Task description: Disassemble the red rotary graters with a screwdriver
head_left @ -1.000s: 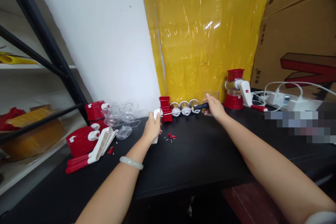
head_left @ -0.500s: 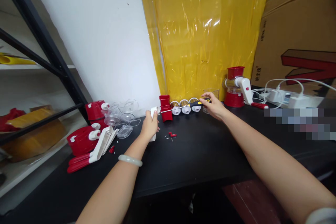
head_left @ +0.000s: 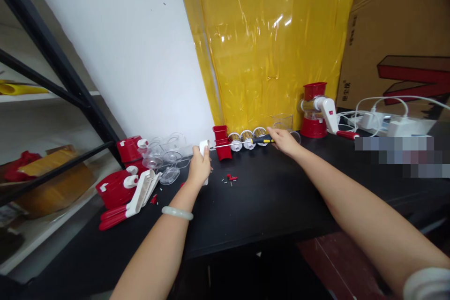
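Observation:
My left hand (head_left: 200, 165) is closed around a white crank handle (head_left: 204, 145), held upright above the black table. In my right hand (head_left: 284, 141) is a screwdriver (head_left: 260, 139) with a black and yellow grip. Its long shaft points left, and the tip reaches the upper part of the crank handle; the exact contact is too small to make out. Behind the shaft stand a red hopper part (head_left: 222, 142) and several white-ended grater drums (head_left: 248, 140) in a row. Small red pieces (head_left: 232, 177) and screws lie on the table between my hands.
At left are red bases (head_left: 116, 189), white cranks with red grips (head_left: 140, 193) and clear plastic parts (head_left: 170, 175). An assembled rotary grater (head_left: 314, 110) stands at right, beside white cables and a power strip (head_left: 399, 126). A cardboard box (head_left: 397, 33) rises behind.
The fingers of my right hand have come down around the screwdriver grip, covering its end. The screwdriver still points at the crank handle, and the view has shifted slightly.

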